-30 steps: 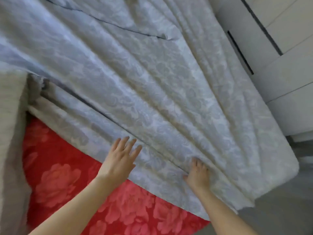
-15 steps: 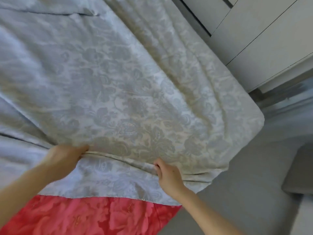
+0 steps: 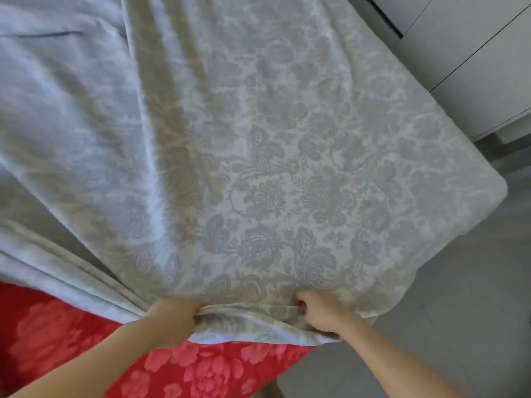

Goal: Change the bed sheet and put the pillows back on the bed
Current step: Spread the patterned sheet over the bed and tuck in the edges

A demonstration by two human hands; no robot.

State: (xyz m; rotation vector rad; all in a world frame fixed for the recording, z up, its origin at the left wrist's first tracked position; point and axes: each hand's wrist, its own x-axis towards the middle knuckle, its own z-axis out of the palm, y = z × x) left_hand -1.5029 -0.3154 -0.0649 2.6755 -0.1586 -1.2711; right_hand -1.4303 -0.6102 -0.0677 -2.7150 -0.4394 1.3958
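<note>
A pale grey sheet (image 3: pixel 287 168) with a floral damask print covers most of the bed and drapes over its far right corner. Under it, at the near edge, a red sheet (image 3: pixel 184 369) with pink flowers lies exposed. My left hand (image 3: pixel 175 317) grips a bunched fold of the grey sheet near its lower hem. To the right of it, my right hand (image 3: pixel 319 313) holds the same fold, fingers curled into the cloth. Creases fan out to the upper left from my left hand. No pillow is in view.
White cabinet doors (image 3: pixel 474 53) with dark gaps stand close to the bed's right side. Grey floor (image 3: pixel 445 326) runs along the right and the near right corner.
Both hands went from lying flat on the grey sheet to gripping a fold of it. The view swung right, and the sheet's creases have spread flatter over the bed corner.
</note>
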